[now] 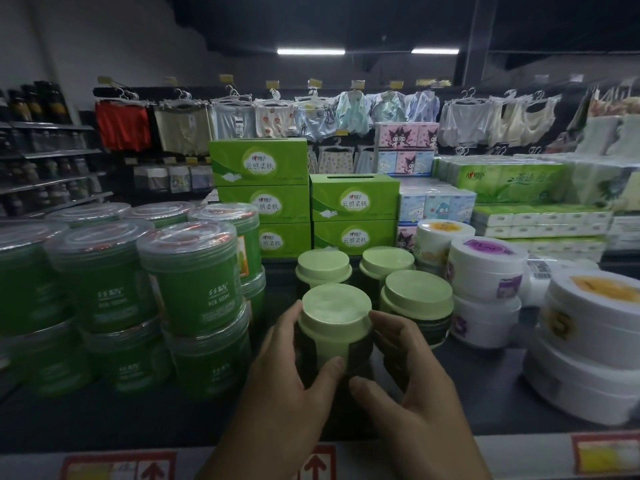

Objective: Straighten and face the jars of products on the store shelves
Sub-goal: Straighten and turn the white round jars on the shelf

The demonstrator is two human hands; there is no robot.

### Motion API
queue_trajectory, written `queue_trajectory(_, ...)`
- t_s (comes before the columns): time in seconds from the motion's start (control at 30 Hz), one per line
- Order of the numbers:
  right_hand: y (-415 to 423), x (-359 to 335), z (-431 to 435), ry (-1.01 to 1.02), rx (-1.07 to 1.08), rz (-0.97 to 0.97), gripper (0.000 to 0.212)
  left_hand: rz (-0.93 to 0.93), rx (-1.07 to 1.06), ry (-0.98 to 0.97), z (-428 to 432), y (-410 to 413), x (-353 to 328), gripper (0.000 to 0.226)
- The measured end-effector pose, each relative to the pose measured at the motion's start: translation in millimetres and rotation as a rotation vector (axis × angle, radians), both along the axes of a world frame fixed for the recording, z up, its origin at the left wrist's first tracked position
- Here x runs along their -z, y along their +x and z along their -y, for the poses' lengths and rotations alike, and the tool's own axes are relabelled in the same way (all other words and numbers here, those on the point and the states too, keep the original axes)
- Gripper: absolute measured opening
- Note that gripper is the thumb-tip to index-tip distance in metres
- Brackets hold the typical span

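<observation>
- At the shelf's front edge (485, 386), dead centre, the front jar (335, 327) stands upright between your two hands; pale green lid, dark body.
- Left hand (287, 386): wrapped on the jar from its 9 o'clock side, thumb pressed on the near face.
- Right hand (412, 382): cupped on the jar from 3 o'clock, fingers (388, 327) touching just under the lid. Both hands grasp that one jar.
- Three matching jars (417, 299) sit behind, from 12 to 2 o'clock of it, close together.
- Stacked green tubs (194, 278) at 9 o'clock; stacked white tubs (485, 271) at 3 o'clock. Tissue boxes (353, 202) behind at 12.
- Step in hand, by my reading: turning this jar so its label faces out. The label itself cannot be made out from here.
- Next move calls for a small twist in place, jar kept upright and flat on the shelf, then lined up with its neighbour at 2 o'clock.
- Watch the gap on the right: your fingers sit just beside that neighbour, and a wide turn could nudge it.
</observation>
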State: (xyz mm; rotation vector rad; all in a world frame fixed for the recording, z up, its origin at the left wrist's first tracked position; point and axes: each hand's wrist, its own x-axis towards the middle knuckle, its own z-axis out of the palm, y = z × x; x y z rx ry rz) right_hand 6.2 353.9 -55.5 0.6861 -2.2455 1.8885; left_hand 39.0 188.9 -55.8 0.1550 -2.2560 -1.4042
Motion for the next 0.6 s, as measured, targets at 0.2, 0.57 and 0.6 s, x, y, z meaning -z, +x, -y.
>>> queue_trajectory(0.2,14.2,-0.5,-1.8,0.021,0.000,-0.027,0.064,0.031,-0.013,-0.015,-4.3,7.7,-5.6,0.092)
queue_trajectory(0.57,18.3,1.4,1.4,0.012,-0.017,0.039,0.066,0.104,-0.023,-0.020,0.9,11.0,-3.5,0.084)
queue_trajectory(0.6,17.1,0.7,0.6,0.007,-0.012,0.043,0.065,0.106,-0.024,-0.011,1.4,10.7,-5.2,0.083)
